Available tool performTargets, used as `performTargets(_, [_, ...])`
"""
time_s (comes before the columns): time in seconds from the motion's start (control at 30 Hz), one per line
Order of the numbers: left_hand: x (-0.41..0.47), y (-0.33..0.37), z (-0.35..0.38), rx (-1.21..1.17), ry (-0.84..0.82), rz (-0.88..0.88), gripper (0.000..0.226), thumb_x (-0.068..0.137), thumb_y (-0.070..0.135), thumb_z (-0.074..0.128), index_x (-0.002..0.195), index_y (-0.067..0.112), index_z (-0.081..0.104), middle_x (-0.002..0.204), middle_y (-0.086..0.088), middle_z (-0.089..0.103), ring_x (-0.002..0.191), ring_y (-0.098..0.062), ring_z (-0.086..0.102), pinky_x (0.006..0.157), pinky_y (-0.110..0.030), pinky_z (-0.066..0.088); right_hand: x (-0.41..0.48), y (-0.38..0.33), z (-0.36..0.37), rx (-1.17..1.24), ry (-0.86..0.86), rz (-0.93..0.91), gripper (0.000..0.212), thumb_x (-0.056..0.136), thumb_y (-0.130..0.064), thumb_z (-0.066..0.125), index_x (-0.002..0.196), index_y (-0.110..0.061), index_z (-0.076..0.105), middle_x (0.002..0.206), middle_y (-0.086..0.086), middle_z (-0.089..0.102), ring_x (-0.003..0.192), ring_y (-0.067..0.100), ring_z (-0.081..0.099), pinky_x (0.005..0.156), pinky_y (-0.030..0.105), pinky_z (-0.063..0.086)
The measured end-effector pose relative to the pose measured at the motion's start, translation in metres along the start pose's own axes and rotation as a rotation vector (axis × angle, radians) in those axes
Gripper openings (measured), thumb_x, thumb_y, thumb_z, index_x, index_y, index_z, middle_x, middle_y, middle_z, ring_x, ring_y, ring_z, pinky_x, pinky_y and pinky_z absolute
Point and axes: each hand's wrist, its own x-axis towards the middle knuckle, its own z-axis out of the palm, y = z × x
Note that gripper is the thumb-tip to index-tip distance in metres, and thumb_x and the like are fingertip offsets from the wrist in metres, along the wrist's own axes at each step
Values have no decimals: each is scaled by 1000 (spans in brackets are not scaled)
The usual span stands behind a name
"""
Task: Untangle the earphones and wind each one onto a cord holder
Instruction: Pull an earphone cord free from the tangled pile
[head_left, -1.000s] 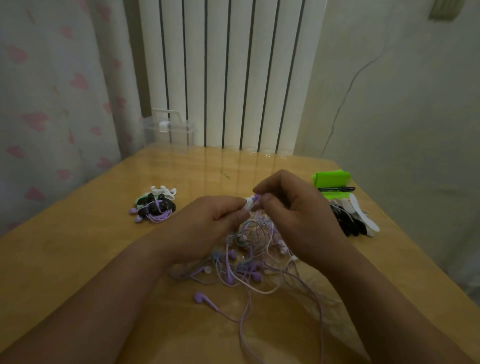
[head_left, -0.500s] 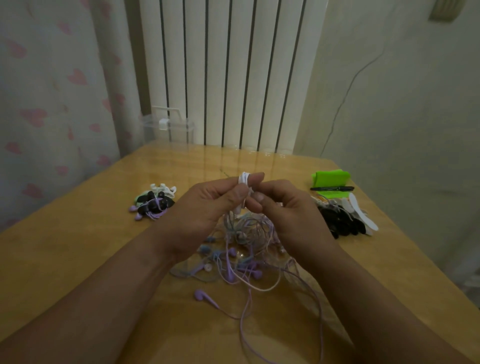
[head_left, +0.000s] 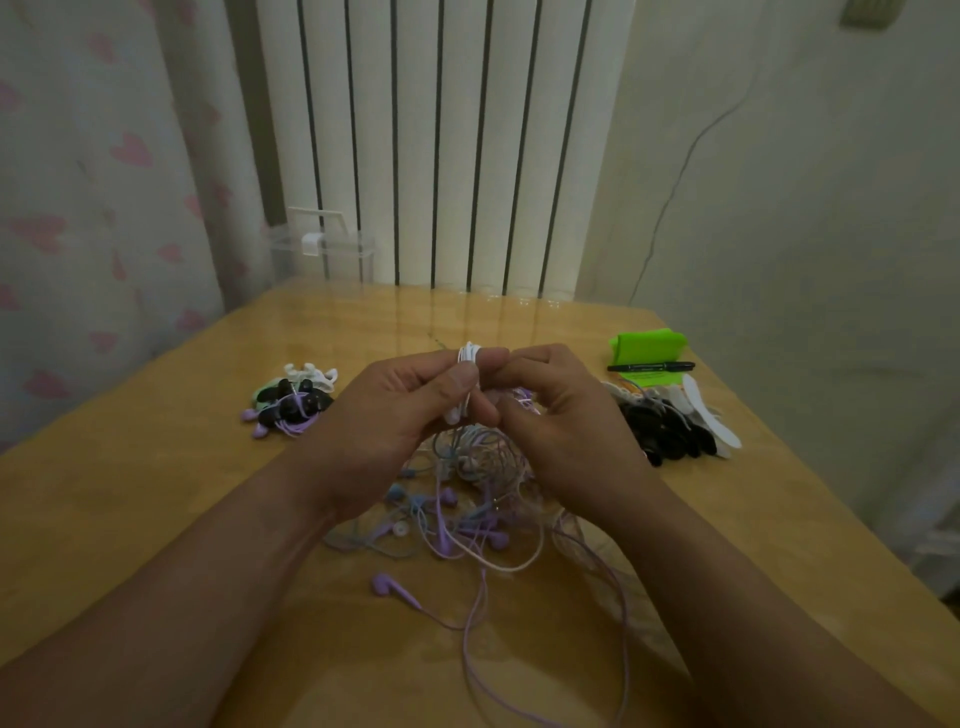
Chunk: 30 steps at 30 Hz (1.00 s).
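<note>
We hold the white coil (head_left: 466, 364) pinched between both hands. L hand (head_left: 395, 431): thumb and index curled, gripping the coil from its left. R hand (head_left: 566, 431): fingers curled, index tip and thumb gripping its right side. Coil long axis approx. upright; top end shows above the fingertips, lower end below the L thumb. The tangle (head_left: 467, 499) lies under the fingers on the table (head_left: 156, 493). Wound sets (head_left: 291, 405) lie left of the L knuckles, and black holders (head_left: 665, 431) right of the R hand.
</note>
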Motion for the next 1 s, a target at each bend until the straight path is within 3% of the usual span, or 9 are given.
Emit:
performTargets(0.07, [1, -2, -2, 36, 33, 8, 45, 103, 29, 51, 90, -10, 70, 122, 4, 75, 120, -11, 67, 100, -30, 54, 2, 0, -8, -27, 0, -20, 13, 99, -30, 67, 109, -32, 76, 117, -16, 57, 110, -5, 55, 90, 11, 44])
performTargets(0.2, [4, -12, -12, 131, 109, -6, 42, 109, 29, 48, 86, 4, 73, 115, 1, 74, 108, -21, 67, 106, -48, 50, 12, 19, -37, -115, 315, 42, 16, 103, -22, 60, 105, -25, 75, 109, -9, 66, 99, -2, 59, 84, 14, 47])
performTargets(0.3, [4, -14, -12, 210, 94, -21, 45, 110, 34, 46, 90, 3, 72, 119, 10, 74, 121, -17, 63, 113, -57, 42, 15, 38, -48, -175, 394, 133, 17, 103, -20, 58, 105, -23, 75, 106, -2, 68, 92, -1, 58, 75, 5, 38])
performTargets(0.43, [2, -14, -12, 237, 81, -52, 47, 110, 35, 45, 99, -3, 70, 119, 18, 73, 123, -6, 61, 116, -53, 39, 16, 50, -42, -200, 330, 172, 19, 104, -19, 57, 108, -19, 75, 106, 0, 70, 97, 13, 62, 78, 27, 44])
performTargets(0.57, [3, -16, -12, 217, 95, -76, 47, 111, 33, 44, 113, -7, 68, 101, 22, 72, 111, -7, 64, 116, -53, 41, 14, 49, -45, -171, 345, 195, 19, 105, -19, 55, 108, -20, 74, 97, -4, 71, 90, 17, 64, 76, 36, 50])
performTargets(0.67, [3, -17, -11, 202, 94, -101, 48, 112, 31, 43, 111, -11, 66, 97, 22, 72, 108, -5, 65, 115, -51, 42, 14, 51, -51, -159, 364, 232, 19, 106, -18, 54, 107, -22, 72, 85, -11, 68, 83, 17, 67, 73, 36, 54])
performTargets(0.8, [3, -18, -9, 189, 77, -117, 46, 111, 30, 43, 116, -9, 67, 89, 22, 71, 96, 1, 64, 115, -52, 42, 18, 64, -55, -306, 342, 274, 22, 104, -13, 55, 113, -17, 74, 104, -2, 72, 89, 14, 62, 64, 17, 40])
performTargets(0.9, [4, -18, -9, 172, 74, -111, 45, 111, 30, 44, 114, -8, 68, 93, 20, 72, 99, -6, 65, 113, -52, 44, 18, 76, -56, -512, 221, 335, 29, 103, -12, 54, 123, -17, 75, 121, 5, 73, 108, 25, 64, 77, 25, 38])
performTargets(1.0, [4, -18, -9, 167, 68, -99, 47, 110, 30, 45, 116, -12, 65, 93, 21, 72, 95, -7, 64, 111, -51, 46, 18, 86, -54, -712, 31, 337, 36, 97, -12, 56, 124, -25, 75, 122, 9, 70, 107, 33, 63, 81, 37, 52])
